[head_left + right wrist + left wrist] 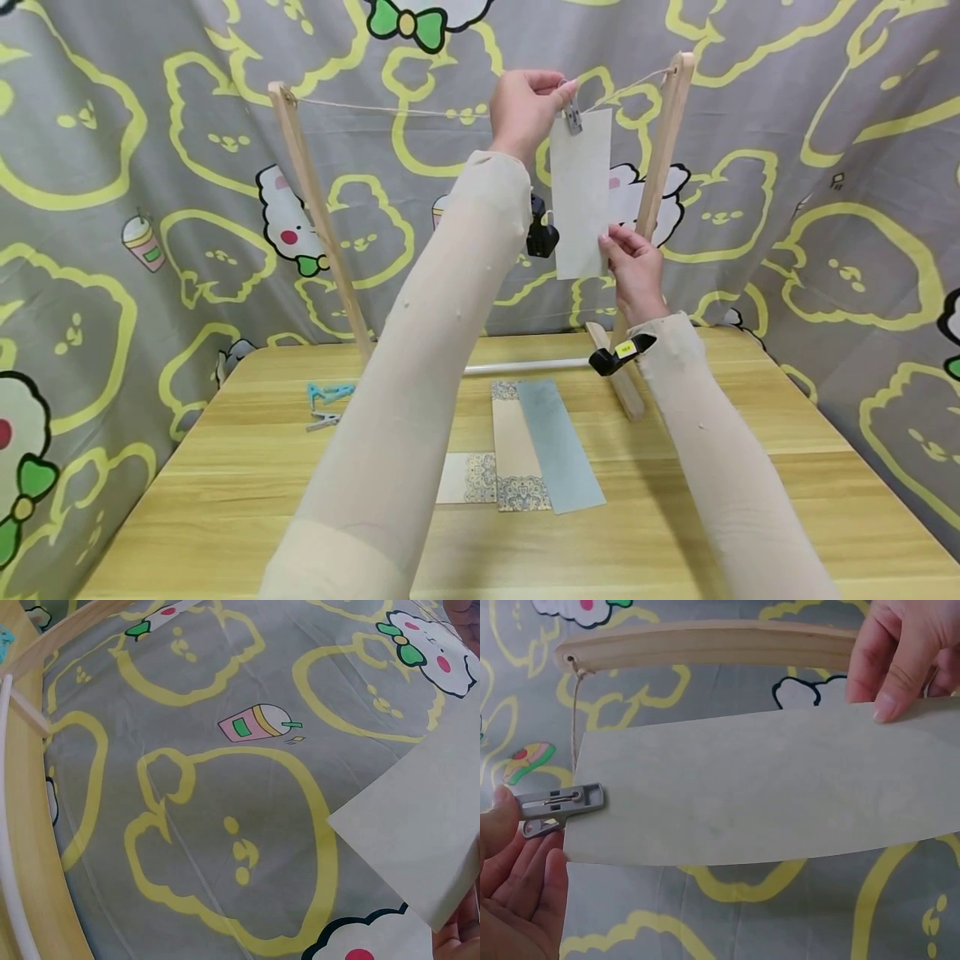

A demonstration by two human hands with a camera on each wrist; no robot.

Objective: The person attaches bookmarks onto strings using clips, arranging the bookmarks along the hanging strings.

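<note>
A pale, blank paper strip (pixel 581 200) hangs upright at a thin string (pixel 397 109), toward its right end. My left hand (pixel 522 112) pinches a grey clothespin (pixel 573 122) at the strip's top edge. In the left wrist view, the clothespin (pixel 585 796) has its jaws over the end of the paper strip (pixel 742 787), close by the string. Lower down, my right hand (pixel 636 271) pinches the strip's right edge between thumb and fingers. One corner of the strip (pixel 412 832) shows in the right wrist view, with fingertips (pixel 457 937) beneath it.
Two wooden posts (pixel 318 217) hold the string, with a white rod (pixel 525 366) low between them. On the wooden table (pixel 195 517) lie a blue-grey strip (pixel 562 446), a patterned strip (pixel 519 433), another patterned strip (pixel 468 477), blue clothespins (pixel 330 393) and a grey clothespin (pixel 324 421).
</note>
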